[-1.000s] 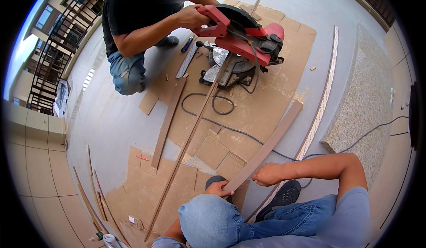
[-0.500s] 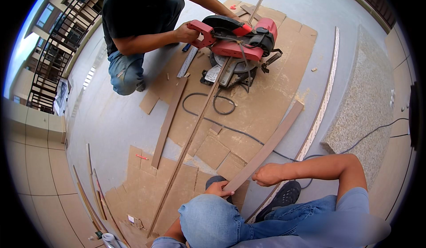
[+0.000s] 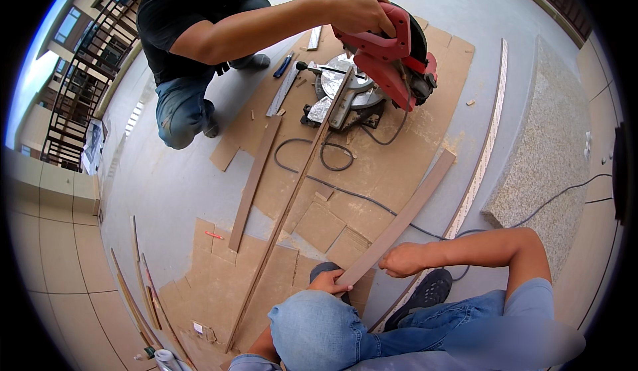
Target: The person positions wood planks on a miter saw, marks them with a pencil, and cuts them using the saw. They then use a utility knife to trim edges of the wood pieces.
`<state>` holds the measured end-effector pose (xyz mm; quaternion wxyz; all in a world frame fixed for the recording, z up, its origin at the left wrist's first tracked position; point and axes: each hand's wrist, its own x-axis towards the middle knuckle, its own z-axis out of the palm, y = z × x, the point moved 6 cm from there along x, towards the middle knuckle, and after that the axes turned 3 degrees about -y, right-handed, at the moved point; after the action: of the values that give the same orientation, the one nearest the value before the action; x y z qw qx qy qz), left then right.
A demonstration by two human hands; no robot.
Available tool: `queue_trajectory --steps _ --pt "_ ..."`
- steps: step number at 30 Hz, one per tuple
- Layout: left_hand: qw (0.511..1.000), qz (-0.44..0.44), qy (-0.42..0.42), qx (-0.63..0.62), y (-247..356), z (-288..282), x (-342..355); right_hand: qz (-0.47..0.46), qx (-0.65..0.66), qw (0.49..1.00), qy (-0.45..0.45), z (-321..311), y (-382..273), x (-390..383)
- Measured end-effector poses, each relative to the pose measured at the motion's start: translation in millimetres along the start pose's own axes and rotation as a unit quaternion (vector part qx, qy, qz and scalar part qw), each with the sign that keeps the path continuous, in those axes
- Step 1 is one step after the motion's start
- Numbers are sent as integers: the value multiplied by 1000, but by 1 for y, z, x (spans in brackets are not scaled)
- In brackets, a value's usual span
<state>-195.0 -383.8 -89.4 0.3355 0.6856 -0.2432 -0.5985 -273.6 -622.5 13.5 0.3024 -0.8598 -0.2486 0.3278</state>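
My left hand (image 3: 327,282) grips the near end of a brown plank (image 3: 399,225), thumb on its top face. The plank slants away to the right over the cardboard. Beside its right edge my right hand (image 3: 402,260) is closed; anything inside the fingers is hidden. Farther off, a co-worker's hand (image 3: 364,13) holds the handle of a red miter saw (image 3: 382,79), whose head is raised. A long narrow brown strip (image 3: 279,228) lies across the saw's base and runs back toward me.
Cardboard sheets (image 3: 392,152) cover part of the grey floor. A black cable (image 3: 372,201) passes under my plank. Left lies another brown plank (image 3: 256,185); right, a long pale strip (image 3: 484,152) and a stone slab (image 3: 545,145). Thin strips (image 3: 147,291) lean at lower left.
The co-worker has raised the saw head, which swung up and to the right, uncovering its round base. My hands and plank have hardly moved.
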Motion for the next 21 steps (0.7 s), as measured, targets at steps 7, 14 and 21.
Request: queue_trajectory --steps 7,14,21 --pt "999 -11 -20 -31 -1 1 0 3 4 1000 -9 0 -1 1" --pt "994 -58 -39 -81 -25 -2 -3 -7 63 998 -23 -26 -18 -6" --pt "992 -113 58 -26 41 -28 -69 124 164 978 39 -116 -5 -110"
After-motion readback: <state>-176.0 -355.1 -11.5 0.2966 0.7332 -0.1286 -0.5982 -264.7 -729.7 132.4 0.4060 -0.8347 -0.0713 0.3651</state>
